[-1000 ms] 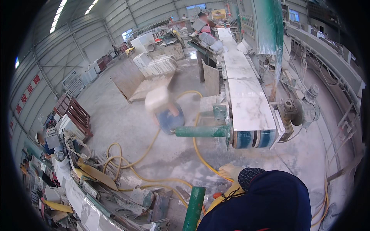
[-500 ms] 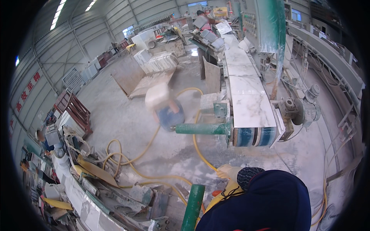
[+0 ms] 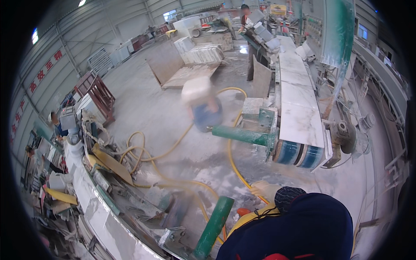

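Note:
My right hand [image 3: 266,190], in an off-white work glove with a dark patterned cuff, is low and right of centre. Its fingers are closed round a yellow hose [image 3: 234,162], which runs forward across the floor and loops back on the left. Below the glove lies a small orange piece [image 3: 244,211], beside my yellow apron and dark blue sleeve. My left hand does not show.
Ahead, a conveyor with blue rollers [image 3: 286,152] carries white veined slabs [image 3: 299,97]; a green bar [image 3: 240,135] juts from its side. Another green pipe [image 3: 214,227] rises near me. A blurred person [image 3: 206,112] bends over the floor. Slabs stand on a pallet [image 3: 188,78]; scrap heaps line the left.
My view has swung left and tilted, so the conveyor, bending person and pallet sit further right in the picture. The gloved hand stays at the hose.

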Demonstrator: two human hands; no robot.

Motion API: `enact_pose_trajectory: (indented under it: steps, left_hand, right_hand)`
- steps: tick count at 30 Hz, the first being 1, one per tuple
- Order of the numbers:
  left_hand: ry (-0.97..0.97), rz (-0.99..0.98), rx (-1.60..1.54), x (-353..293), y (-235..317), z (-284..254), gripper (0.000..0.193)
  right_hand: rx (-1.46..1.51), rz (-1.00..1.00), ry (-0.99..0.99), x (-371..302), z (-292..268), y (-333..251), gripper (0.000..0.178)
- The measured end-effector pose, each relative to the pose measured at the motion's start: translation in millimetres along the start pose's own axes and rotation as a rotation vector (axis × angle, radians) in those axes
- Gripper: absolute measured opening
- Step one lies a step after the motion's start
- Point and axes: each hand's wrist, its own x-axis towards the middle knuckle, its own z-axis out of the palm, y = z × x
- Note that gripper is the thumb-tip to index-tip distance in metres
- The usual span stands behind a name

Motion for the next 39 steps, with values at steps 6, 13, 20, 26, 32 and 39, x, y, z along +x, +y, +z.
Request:
enact_pose_trajectory:
  steps: [6, 13, 20, 26, 32, 39]
  left_hand:
    - [-0.064, -0.048, 0.022, -18.2, -10.3, 15.3, 0.03]
    - [-0.117, -0.09, 0.021, -17.5, -7.5, 6.0, 0.029]
    - [-0.167, -0.143, 0.037, -21.6, -7.1, -9.0, 0.029]
    - [-0.194, -0.136, 0.094, -28.8, -10.4, -15.2, 0.03]
    - [-0.181, -0.21, 0.023, -32.4, -11.1, -20.6, 0.027]
    - [-0.152, -0.283, -0.068, -25.3, -5.9, -26.0, 0.025]
  right_hand:
    - [0.013, 0.052, -0.048, -6.1, 0.0, -5.7, 0.022]
    - [-0.007, 0.034, -0.013, -15.8, 8.6, -5.3, 0.024]
    - [-0.047, 0.074, -0.129, 13.2, 0.3, 5.0, 0.019]
    - [-0.019, 0.122, -0.236, 10.6, 5.0, 0.2, 0.033]
    - [-0.077, 0.075, -0.155, -16.6, 19.5, -12.9, 0.029]
    - [-0.07, 0.057, -0.115, -26.9, 27.8, -16.1, 0.023]
